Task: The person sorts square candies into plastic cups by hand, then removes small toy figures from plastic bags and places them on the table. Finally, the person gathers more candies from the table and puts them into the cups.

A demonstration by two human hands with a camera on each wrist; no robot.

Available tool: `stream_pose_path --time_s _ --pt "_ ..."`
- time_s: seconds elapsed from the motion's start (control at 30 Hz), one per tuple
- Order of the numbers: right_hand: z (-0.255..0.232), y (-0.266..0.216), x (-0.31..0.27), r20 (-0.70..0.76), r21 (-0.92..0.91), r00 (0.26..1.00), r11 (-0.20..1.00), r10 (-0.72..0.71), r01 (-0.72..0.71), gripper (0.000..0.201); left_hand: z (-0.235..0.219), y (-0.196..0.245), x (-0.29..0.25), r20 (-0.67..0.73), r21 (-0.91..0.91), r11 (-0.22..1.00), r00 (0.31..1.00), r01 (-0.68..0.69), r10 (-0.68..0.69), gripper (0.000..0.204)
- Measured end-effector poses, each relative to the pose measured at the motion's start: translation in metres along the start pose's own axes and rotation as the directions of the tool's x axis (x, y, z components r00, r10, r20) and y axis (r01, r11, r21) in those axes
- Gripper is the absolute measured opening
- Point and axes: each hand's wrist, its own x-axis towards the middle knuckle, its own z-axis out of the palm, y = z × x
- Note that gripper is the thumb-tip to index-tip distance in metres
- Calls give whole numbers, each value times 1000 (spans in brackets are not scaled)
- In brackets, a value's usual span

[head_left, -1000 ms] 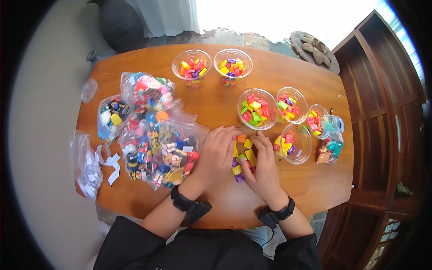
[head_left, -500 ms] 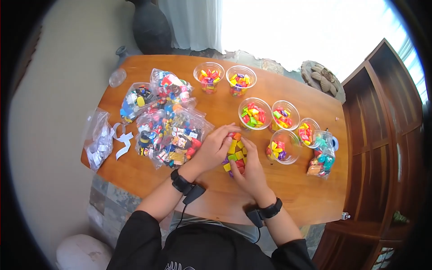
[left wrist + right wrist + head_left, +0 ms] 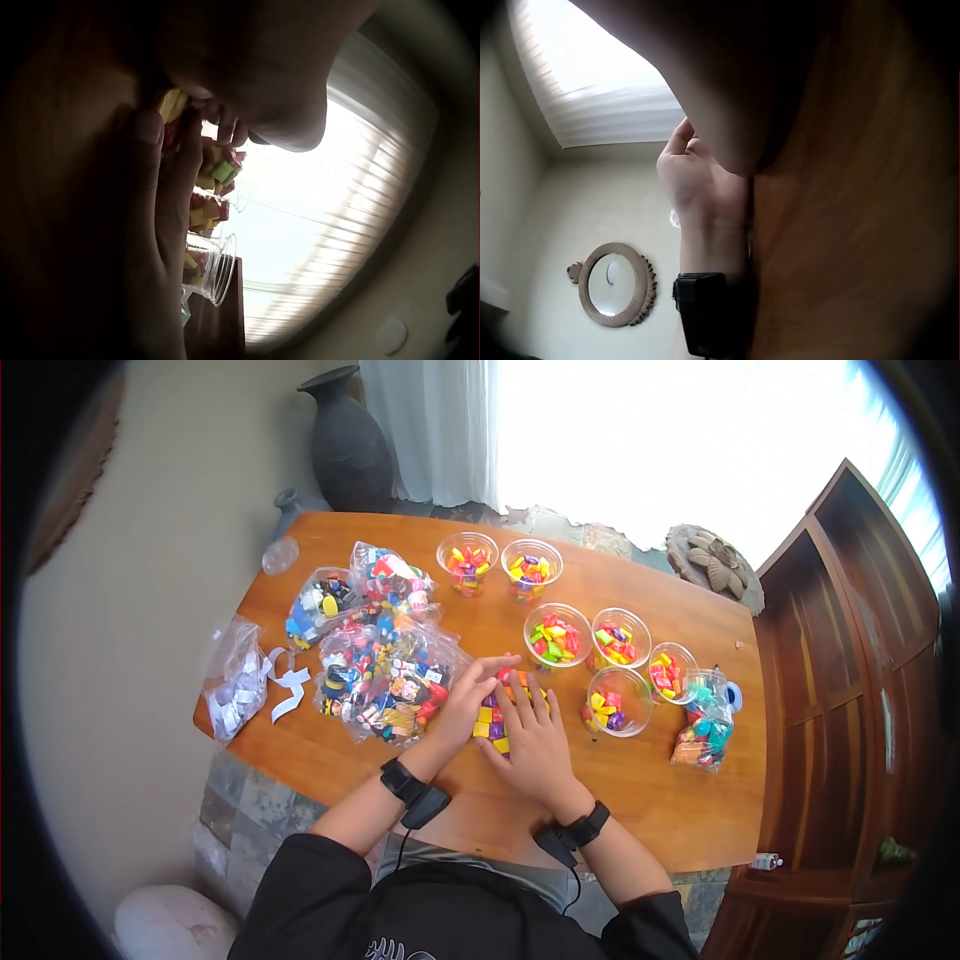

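Between the two hands, small wrapped candies in yellow, purple, orange and red lie gathered on the wooden table. My left hand borders the left and far side of them, its fingers stretched out to the right. Over their right part lies my right hand, back upward and fingers straight, covering some of them. In the left wrist view, straight fingers of the right hand run along the table beside yellow and red candies. The right wrist view has the left hand past the dark near palm; candies are hidden there.
Clear plastic cups of candies stand close on the right, one being a wide cup, and a pair with a cup at the back. Bags of small figures crowd the left, beside white ribbon. A toy bag lies far right.
My right hand has shifted left and turned palm-down over the candies, its fingers straighter. The left hand stays along their left side. The head view has tilted and shifted.
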Motion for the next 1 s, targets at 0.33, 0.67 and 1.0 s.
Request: stream_pose_path --time_s 0.33,0.67,1.0 --pt "-4 -4 1 4 18 1000 999 30 -30 83 6 -7 -5 -77 -65 998 997 -8 3 38" --pt "-7 7 -2 -8 191 999 981 44 -42 75 20 -11 -6 -116 199 972 982 -126 152 25" --pt "-10 7 -1 -15 223 999 974 40 -36 73 19 -14 -5 -140 263 956 975 -130 171 26"
